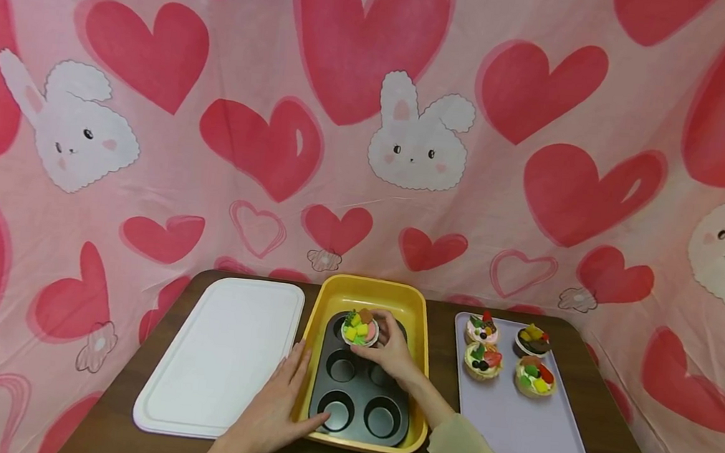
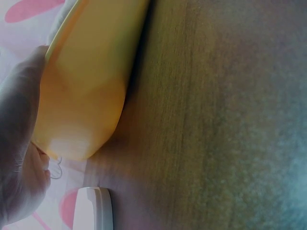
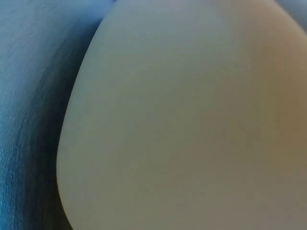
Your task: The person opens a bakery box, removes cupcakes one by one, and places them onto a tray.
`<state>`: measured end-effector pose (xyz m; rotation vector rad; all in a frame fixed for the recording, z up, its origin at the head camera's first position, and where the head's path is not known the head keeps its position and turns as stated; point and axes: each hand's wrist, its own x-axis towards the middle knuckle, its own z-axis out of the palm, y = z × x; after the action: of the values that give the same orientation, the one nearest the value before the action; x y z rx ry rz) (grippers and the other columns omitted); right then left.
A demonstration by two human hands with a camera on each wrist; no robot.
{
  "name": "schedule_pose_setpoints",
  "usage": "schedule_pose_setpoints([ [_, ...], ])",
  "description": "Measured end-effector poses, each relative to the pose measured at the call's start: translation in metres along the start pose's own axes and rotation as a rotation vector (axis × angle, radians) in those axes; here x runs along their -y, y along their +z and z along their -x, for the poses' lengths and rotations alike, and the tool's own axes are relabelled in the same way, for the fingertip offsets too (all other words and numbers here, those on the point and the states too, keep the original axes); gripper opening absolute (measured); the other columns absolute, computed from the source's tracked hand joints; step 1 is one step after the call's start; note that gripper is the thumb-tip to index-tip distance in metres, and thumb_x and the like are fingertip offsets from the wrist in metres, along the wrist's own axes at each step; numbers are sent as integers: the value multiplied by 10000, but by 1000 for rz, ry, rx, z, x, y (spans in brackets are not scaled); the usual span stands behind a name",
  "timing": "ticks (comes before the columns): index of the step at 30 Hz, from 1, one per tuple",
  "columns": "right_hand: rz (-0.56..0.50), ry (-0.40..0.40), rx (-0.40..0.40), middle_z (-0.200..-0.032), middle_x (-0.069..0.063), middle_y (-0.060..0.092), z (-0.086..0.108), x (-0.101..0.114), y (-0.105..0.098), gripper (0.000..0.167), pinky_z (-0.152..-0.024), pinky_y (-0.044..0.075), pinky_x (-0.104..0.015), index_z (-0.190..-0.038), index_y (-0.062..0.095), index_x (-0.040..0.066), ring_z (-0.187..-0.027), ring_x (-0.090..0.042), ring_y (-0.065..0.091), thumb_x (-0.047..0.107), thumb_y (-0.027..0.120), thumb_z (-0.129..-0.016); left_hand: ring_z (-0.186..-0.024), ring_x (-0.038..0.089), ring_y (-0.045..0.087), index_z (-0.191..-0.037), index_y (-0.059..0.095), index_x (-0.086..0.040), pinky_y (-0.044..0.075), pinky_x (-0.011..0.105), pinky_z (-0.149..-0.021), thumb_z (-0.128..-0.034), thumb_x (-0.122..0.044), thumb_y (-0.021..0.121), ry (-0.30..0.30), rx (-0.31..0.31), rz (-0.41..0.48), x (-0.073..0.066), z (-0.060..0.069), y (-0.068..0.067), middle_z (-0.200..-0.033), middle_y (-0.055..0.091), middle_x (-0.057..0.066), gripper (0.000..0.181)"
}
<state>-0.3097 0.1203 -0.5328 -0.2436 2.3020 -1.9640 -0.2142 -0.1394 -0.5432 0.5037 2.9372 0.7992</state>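
In the head view my right hand (image 1: 395,352) pinches a small fruit-topped cupcake (image 1: 360,328) by its right side, over the far left cup of a dark muffin tin (image 1: 357,391). Yellow cubes, green bits and a brown piece top the cupcake. The tin lies inside a yellow tray (image 1: 422,376). My left hand (image 1: 278,406) rests on the tray's left rim with fingers extended, its thumb reaching over the near left cup. In the left wrist view that hand (image 2: 21,139) touches the rim of the yellow tray (image 2: 86,86). A blurred yellowish surface mostly fills the right wrist view.
A white board (image 1: 222,351) lies on the brown table left of the yellow tray. To the right, a lilac tray (image 1: 512,434) bears several fruit-topped cupcakes (image 1: 534,377) toward its far end. A pink heart-and-rabbit cloth (image 1: 340,181) hangs behind the table.
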Motion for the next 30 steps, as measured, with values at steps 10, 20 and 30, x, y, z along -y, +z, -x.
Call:
schedule_pose_setpoints([
  [10, -70, 12, -67, -1471, -271, 638, 0, 3, -4, 719, -1018, 591, -227, -1482, 430, 38, -1263, -292, 673, -27, 854, -905, -1692, 432, 274, -1766, 206, -98, 366, 646, -1317, -908, -766, 714, -8, 5, 1, 1, -1, 1, -1877, 80, 121, 1200],
  [20, -89, 1, -64, -1452, -309, 641, 3, 13, -21, 707, -1036, 593, -223, -1465, 384, 45, -1249, -270, 666, -54, 817, -915, -1689, 433, 285, -1763, 220, -93, 369, 651, -1314, -900, -778, 707, -9, 9, 4, 1, -1, 1, -1878, 81, 111, 1204],
  [30, -36, 28, -79, -1532, -300, 598, 18, 21, -44, 721, -1016, 550, -143, -1501, 366, 53, -1311, -317, 649, 0, 819, -942, -1693, 423, 280, -1767, 211, -108, 368, 658, -1310, -898, -772, 709, -15, 20, 15, 2, -1, 1, -1881, 69, 93, 1202],
])
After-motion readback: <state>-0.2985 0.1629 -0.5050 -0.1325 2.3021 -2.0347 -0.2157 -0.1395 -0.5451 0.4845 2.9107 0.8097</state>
